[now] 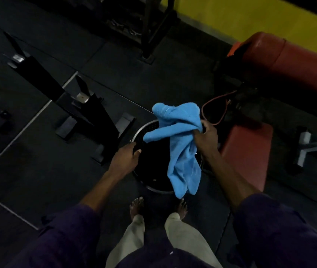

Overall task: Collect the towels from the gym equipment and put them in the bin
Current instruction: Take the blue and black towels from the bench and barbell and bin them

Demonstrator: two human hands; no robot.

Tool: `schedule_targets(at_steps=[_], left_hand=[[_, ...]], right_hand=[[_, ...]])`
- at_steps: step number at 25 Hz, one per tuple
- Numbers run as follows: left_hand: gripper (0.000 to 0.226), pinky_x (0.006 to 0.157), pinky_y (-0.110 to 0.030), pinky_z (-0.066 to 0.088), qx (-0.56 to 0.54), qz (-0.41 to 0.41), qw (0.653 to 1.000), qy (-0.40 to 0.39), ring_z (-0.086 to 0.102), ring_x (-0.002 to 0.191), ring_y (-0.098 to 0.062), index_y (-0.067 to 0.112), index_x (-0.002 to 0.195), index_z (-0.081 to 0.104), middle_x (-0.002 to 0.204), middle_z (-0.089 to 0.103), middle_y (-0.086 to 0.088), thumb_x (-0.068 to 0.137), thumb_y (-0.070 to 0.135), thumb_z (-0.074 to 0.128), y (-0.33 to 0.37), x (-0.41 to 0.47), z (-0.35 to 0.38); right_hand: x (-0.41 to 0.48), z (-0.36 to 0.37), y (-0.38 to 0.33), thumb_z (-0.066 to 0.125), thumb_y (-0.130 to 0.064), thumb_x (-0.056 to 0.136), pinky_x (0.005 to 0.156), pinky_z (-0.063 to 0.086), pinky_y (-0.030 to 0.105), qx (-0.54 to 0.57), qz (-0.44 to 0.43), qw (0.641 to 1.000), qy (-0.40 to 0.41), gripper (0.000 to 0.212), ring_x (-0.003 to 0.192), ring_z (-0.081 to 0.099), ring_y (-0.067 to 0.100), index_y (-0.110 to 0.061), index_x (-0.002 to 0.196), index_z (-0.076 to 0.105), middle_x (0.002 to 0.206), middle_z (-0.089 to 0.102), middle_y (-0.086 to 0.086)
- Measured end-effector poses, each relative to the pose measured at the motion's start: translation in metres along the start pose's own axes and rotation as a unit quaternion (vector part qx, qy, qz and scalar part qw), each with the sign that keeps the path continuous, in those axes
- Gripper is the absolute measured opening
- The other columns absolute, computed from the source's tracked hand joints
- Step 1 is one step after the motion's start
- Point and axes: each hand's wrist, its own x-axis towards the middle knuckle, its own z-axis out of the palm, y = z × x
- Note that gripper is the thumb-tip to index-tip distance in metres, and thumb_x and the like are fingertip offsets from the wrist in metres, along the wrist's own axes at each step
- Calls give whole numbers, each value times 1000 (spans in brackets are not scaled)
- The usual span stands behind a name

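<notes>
A bright blue towel (177, 144) hangs bunched over the mouth of a round dark perforated bin (143, 132) that stands on the floor just in front of my bare feet. My right hand (207, 137) grips the towel at its bunched middle, above the bin's right rim. The towel's lower end drapes down over the bin's near right side. My left hand (127, 155) holds the bin's left rim, fingers curled over the edge. The inside of the bin is too dark to see into.
A red padded bench (248, 155) stands right of the bin, a second red pad (293, 60) behind it near the yellow wall (250, 14). Black metal equipment frames (88, 107) stand left of the bin. An orange cord (217, 111) loops on the dark rubber floor.
</notes>
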Motion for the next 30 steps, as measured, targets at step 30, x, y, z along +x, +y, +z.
schedule_targets(at_steps=[30], left_hand=[[66,114,-53,26,234,90,960,-124,26,145,-40,7,155,17,161,15,-24,98,29,42,-115,169,282]], right_hand=[[41,174,314,62,-15,94,109,40,57,-232,-61,955,-174,49,132,47,40,1,139,51,141,48,27]])
